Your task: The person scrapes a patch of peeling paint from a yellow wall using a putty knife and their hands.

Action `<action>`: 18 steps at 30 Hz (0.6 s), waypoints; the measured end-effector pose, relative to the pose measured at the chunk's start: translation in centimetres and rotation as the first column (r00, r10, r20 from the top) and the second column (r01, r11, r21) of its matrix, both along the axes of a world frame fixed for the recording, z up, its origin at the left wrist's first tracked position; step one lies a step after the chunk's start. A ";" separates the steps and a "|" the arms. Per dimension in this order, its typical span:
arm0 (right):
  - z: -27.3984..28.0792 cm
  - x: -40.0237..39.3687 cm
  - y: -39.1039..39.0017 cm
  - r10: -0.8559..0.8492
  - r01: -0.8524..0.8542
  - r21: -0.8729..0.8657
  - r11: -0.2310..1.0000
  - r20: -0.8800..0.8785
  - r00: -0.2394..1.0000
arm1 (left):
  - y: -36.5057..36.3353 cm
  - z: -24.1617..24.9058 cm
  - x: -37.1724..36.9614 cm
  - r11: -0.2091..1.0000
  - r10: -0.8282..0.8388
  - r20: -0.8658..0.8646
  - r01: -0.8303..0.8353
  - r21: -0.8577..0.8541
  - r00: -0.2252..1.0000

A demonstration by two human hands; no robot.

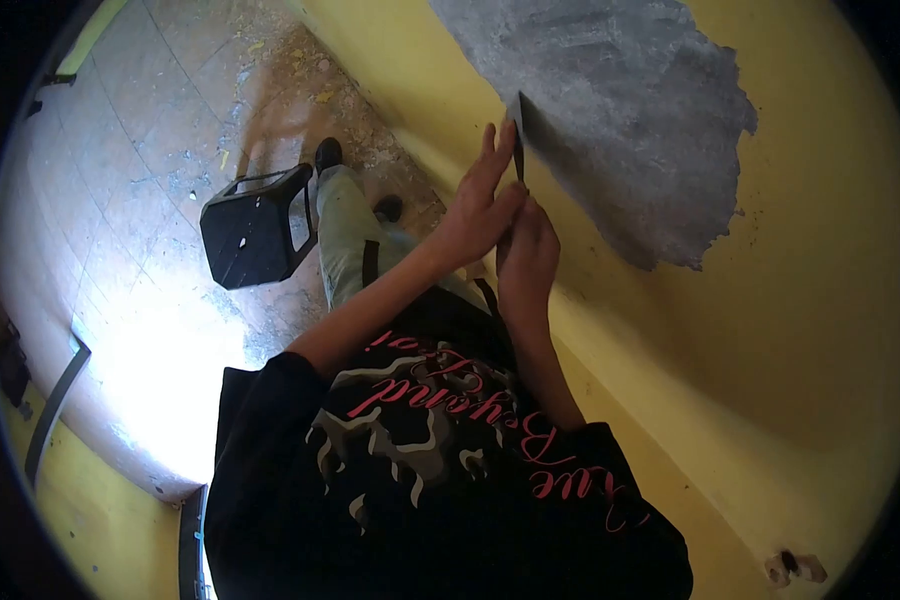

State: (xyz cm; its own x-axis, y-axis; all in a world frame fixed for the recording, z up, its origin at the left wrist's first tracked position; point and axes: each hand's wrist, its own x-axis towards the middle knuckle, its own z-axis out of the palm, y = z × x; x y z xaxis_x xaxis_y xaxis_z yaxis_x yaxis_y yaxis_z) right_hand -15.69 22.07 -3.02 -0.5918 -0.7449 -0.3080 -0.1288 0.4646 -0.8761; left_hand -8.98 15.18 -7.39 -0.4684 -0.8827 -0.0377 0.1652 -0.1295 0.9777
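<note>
A scraper (521, 142) with a thin, dark blade stands nearly edge-on to me, its tip at the left border of the bare grey patch (635, 120) on the yellow wall. My right hand (530, 250) is closed round the handle, which is mostly hidden inside the fist. Just beyond it, my left hand (478, 212) grips the same scraper, fingers stretched along the blade and thumb near the handle. Both hands are close together, the left overlapping the right at the wrist side. Ragged yellow paint edges surround the grey patch.
A black stool (248, 240) stands on the floor left of my legs (342, 235). Paint flakes and dust litter the tiled floor (140, 130) along the wall's foot. Bright light glares at the lower left. A wall socket box (795, 567) shows at the lower right.
</note>
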 end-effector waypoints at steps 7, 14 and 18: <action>0.7 0.6 -0.3 -0.077 0.075 0.029 0.997 0.075 0.994 | 0.2 -0.5 -0.2 0.998 0.009 0.006 -0.009 -0.055 1.000; 0.7 0.6 -0.4 -0.034 0.035 0.063 0.997 -0.012 0.999 | 0.1 -0.7 -0.3 1.000 0.007 -0.046 -0.009 -0.024 0.999; 0.2 -0.6 -0.1 -0.036 0.036 0.059 0.998 -0.004 0.999 | 0.4 -0.9 -0.7 0.993 0.021 0.003 -0.021 -0.112 1.000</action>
